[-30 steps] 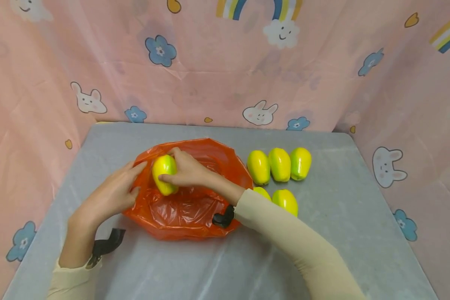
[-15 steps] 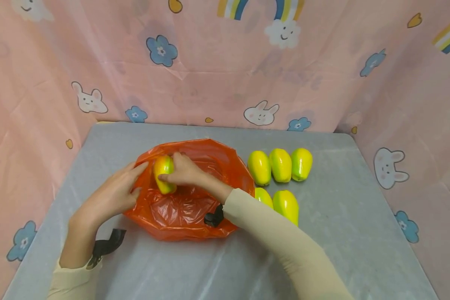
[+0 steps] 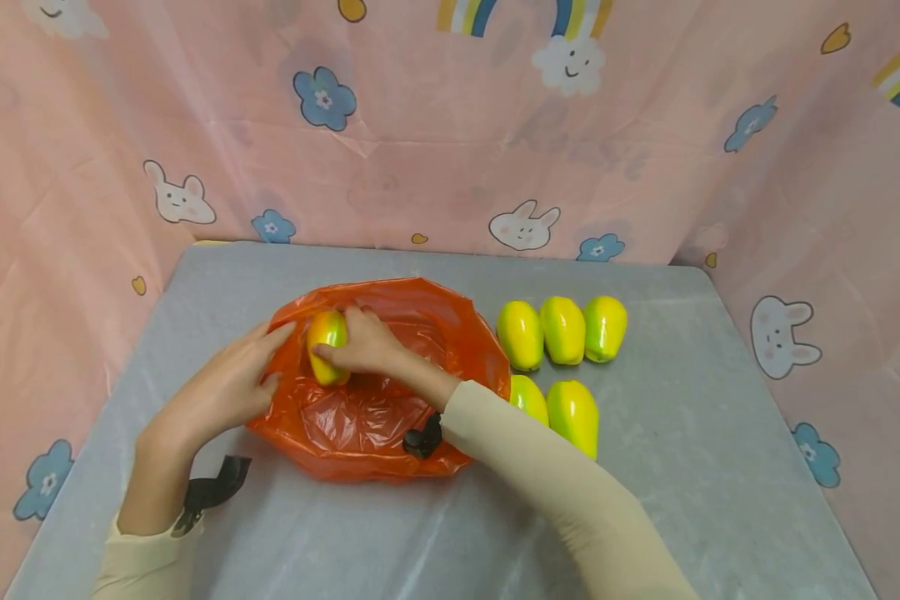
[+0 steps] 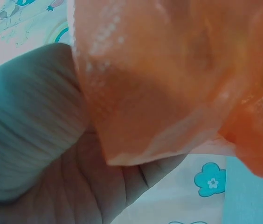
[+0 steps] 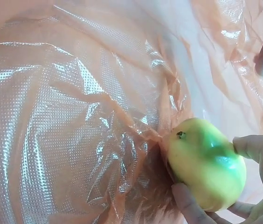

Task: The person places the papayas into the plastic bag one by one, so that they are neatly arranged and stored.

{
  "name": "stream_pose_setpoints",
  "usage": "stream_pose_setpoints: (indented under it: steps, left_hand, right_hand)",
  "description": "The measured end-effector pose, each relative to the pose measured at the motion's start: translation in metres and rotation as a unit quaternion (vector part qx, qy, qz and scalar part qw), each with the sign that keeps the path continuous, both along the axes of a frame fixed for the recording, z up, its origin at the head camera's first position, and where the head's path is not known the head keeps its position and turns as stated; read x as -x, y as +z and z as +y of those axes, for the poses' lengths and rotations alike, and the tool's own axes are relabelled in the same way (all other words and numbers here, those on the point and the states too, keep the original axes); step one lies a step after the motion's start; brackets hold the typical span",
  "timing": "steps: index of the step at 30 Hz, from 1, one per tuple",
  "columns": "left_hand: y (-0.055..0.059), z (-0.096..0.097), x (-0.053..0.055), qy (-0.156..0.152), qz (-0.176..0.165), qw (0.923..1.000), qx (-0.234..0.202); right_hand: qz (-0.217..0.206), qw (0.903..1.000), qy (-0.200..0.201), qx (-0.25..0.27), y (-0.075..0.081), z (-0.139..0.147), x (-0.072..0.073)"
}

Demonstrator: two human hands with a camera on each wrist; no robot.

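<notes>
My right hand [image 3: 371,340] reaches into an orange-red plastic bag [image 3: 360,462] and grips a yellow-green mango [image 3: 327,346] near its left wall. In the right wrist view, thumb and fingers hold the mango [image 5: 206,163] from either side, close to the crinkled film of the bag [image 5: 75,116]. My left hand [image 3: 228,379] reaches over the bag's left rim, fingers and thumb spread. The left wrist view has the bag's film [image 4: 164,93] hanging in front of the left hand [image 4: 80,172], hiding its fingertips.
Several more mangoes lie right of the bag: three in a back row, including a middle mango [image 3: 562,331], and two in front, including a mango [image 3: 573,419] partly behind the right sleeve [image 3: 540,467]. A pink patterned curtain [image 3: 420,167] surrounds the grey table [image 3: 690,433].
My right hand has moved slightly down and deeper into the bag with the mango, and the right forearm has shifted left. The left hand stays at the rim.
</notes>
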State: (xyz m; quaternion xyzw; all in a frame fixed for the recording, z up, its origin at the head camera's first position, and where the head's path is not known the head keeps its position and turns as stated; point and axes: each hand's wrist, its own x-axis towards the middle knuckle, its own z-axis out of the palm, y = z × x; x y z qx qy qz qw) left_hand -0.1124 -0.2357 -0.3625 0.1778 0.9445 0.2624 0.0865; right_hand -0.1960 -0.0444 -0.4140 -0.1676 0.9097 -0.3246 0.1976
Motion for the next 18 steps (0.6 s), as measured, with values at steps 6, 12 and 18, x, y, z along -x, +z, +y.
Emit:
stream_pose_setpoints:
  steps: [6,12,18]
  left_hand:
    - [0.001,0.0,0.0,0.007,-0.01,0.9999,0.0]
    - [0.002,-0.001,-0.001,0.01,-0.015,0.9998,-0.006]
    - [0.002,0.0,0.0,0.013,-0.019,0.9997,0.0]
  right_hand:
    - [-0.005,1.0,0.002,0.004,0.002,0.003,-0.001]
    - [-0.015,0.9996,0.022,0.005,0.01,0.013,-0.002]
    - [-0.033,0.9983,0.045,-0.018,0.024,0.025,-0.005]
